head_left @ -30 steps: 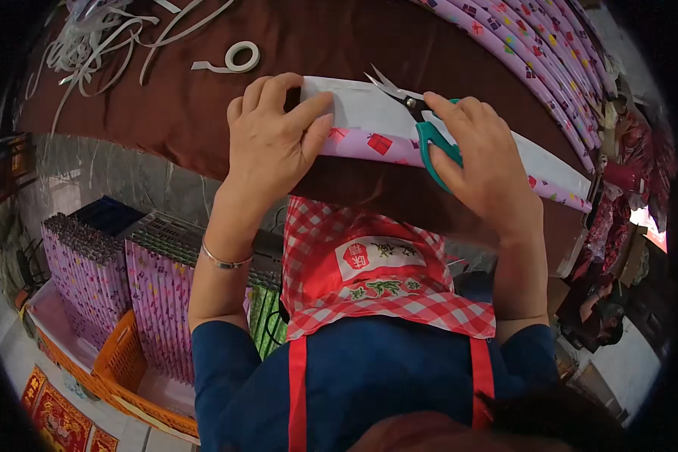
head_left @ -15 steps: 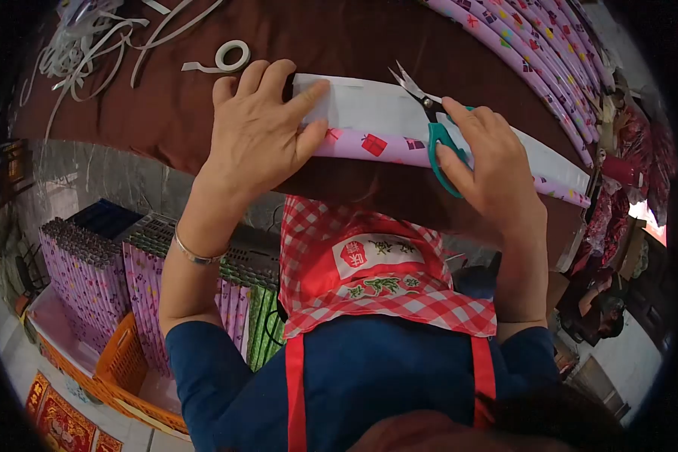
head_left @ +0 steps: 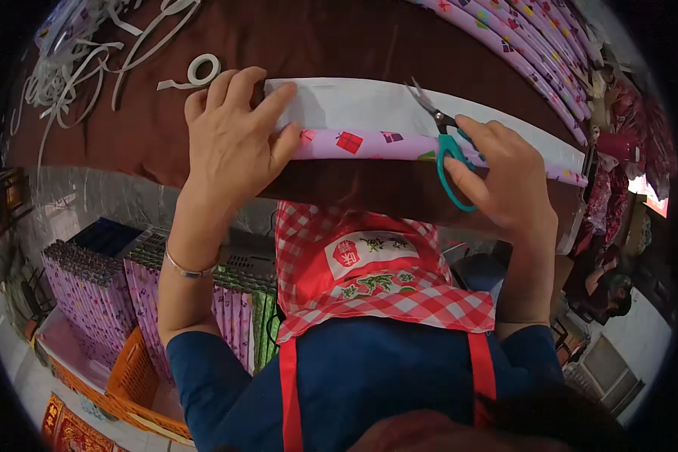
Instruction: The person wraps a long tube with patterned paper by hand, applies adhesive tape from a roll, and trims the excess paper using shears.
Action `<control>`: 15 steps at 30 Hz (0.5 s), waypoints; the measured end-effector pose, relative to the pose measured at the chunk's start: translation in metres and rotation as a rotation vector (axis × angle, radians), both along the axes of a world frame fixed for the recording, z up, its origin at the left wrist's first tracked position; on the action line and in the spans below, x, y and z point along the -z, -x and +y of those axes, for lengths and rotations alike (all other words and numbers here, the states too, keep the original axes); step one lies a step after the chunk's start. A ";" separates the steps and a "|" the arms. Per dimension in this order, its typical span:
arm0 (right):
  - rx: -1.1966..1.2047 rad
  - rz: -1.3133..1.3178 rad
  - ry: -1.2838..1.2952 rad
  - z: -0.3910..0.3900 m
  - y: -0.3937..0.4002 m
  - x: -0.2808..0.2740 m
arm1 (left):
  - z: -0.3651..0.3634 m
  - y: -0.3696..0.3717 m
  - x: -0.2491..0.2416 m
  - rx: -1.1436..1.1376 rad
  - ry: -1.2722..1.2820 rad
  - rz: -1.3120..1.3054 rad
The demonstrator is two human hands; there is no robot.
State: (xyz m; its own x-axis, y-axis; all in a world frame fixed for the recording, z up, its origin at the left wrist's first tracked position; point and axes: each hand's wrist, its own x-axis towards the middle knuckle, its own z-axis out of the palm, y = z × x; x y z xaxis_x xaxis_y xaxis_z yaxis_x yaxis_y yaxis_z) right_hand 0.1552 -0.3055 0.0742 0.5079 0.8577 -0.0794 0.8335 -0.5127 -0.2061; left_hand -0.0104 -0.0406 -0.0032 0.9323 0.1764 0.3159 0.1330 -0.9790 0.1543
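My left hand (head_left: pixel 237 132) lies with fingers spread over the left end of a long paper strip. The strip has a white underside (head_left: pixel 354 104), and its near edge is rolled or folded over, showing lilac gift-print paper (head_left: pixel 384 145). My thumb touches this lilac edge, while the forefinger rests on the white part. In my right hand (head_left: pixel 505 173) is a pair of scissors (head_left: pixel 447 143) with teal handles, held over the strip. Their narrow blades are slightly apart and point up and left. My right fingers partly hide the handles.
A roll of white tape (head_left: pixel 193 74) lies beyond my left hand on the brown cloth (head_left: pixel 301 38). Tangled white strips (head_left: pixel 68 83) are at upper left, lilac rolls (head_left: pixel 505 53) at upper right. An orange crate (head_left: pixel 132 369) and stacked lilac folded pieces (head_left: pixel 90 294) stand lower left.
My right hand and the scissors have moved right along the strip and a little nearer to me. My left hand keeps its place on the strip. The whole view has shifted slightly.
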 end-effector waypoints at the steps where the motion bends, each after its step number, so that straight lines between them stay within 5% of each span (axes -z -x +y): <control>1: -0.017 -0.022 0.002 0.001 0.001 0.002 | -0.002 0.000 -0.003 0.006 0.001 -0.001; 10: -0.116 0.012 -0.027 0.010 -0.002 0.002 | -0.015 -0.013 0.002 0.208 0.305 0.039; 15: 0.116 -0.048 -0.083 -0.029 -0.012 -0.004 | -0.016 -0.015 -0.005 0.203 0.386 0.062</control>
State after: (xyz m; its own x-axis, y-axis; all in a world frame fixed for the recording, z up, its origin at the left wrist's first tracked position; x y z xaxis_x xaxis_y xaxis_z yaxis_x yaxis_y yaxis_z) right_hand 0.1668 -0.3347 0.0786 0.6055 0.7957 0.0159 0.7795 -0.5890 -0.2134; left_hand 0.0047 -0.0568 0.0022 0.9753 0.0823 0.2050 -0.0352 -0.8582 0.5121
